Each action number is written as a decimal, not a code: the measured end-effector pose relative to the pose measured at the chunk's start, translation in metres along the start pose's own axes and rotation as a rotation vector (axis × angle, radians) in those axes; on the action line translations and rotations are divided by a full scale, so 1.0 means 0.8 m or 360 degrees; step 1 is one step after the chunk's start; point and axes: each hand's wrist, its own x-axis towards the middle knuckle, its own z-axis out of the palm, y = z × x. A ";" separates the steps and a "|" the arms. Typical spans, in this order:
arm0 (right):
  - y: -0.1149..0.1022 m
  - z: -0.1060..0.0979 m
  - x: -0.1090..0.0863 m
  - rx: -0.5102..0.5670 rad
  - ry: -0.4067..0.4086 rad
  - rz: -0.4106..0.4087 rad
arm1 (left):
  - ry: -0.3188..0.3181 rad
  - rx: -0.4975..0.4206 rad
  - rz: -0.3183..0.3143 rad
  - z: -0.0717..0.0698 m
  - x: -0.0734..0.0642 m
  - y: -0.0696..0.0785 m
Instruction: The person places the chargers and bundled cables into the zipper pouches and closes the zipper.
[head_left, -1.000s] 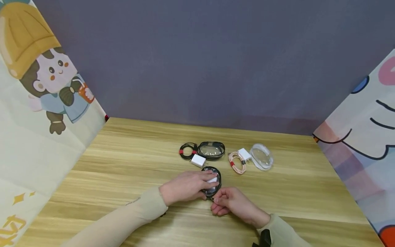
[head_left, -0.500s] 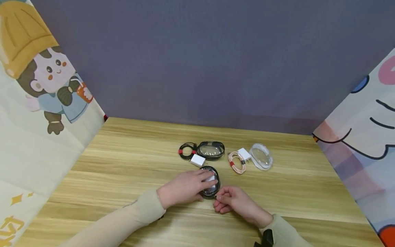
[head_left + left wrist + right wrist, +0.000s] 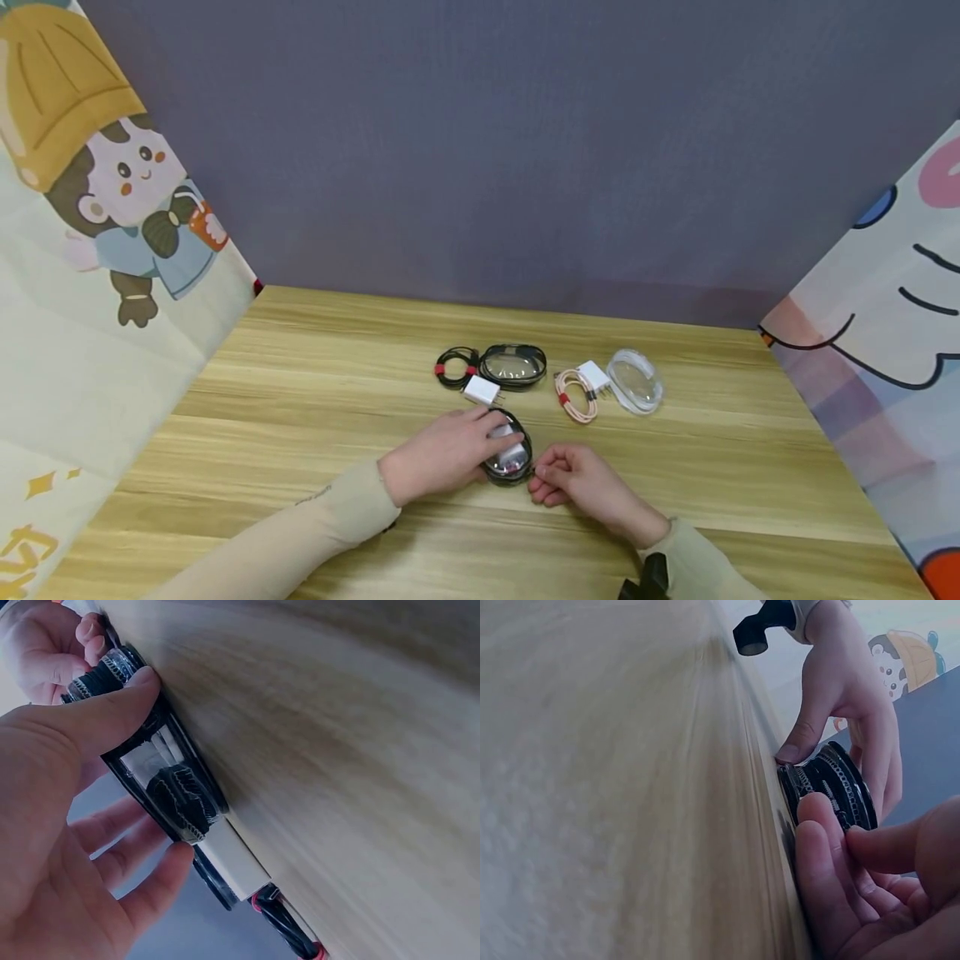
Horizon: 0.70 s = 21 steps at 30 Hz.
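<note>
An oval clear case with a black cable wound round its rim (image 3: 513, 461) lies on the table in front of me. My left hand (image 3: 450, 450) holds it from the left, thumb on the near edge and fingers over the top. Through its clear face shows something white, partly covered by those fingers. At the case's right edge my right hand (image 3: 581, 483) has thumb and forefinger pinched on a small dark cable end. In the right wrist view, the wound cable (image 3: 829, 780) sits between both hands, with the other right fingers curled below it.
Farther back lie a black cable coil (image 3: 442, 377) with red ties, a black oval case (image 3: 513, 364) and a white charger (image 3: 481, 390). To their right are a pink cable coil (image 3: 564, 402), another white charger (image 3: 592, 375) and a white oval case (image 3: 636, 382). A grey wall (image 3: 480, 167) stands behind the table.
My right hand has shifted slightly right and away from me round the case's edge. The case has moved a little left, and the left fingers have drawn back, uncovering more of its face.
</note>
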 end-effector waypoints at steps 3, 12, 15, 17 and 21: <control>0.000 -0.002 -0.001 0.0022 -0.0011 0.0001 | -0.0021 0.0004 -0.0032 0.000 0.002 0.000; 0.003 -0.005 -0.003 0.0052 -0.0002 -0.0003 | -0.0107 0.0036 -0.0165 -0.004 0.009 0.006; 0.003 -0.003 -0.005 0.0034 -0.0030 0.0000 | -0.0096 0.0050 -0.0173 -0.004 0.011 0.006; 0.004 -0.001 -0.007 0.0020 -0.0047 -0.0002 | -0.0083 0.0065 -0.0171 -0.004 0.011 0.007; 0.003 0.001 -0.008 0.0009 -0.0063 0.0003 | -0.0066 0.0079 -0.0174 -0.003 0.012 0.007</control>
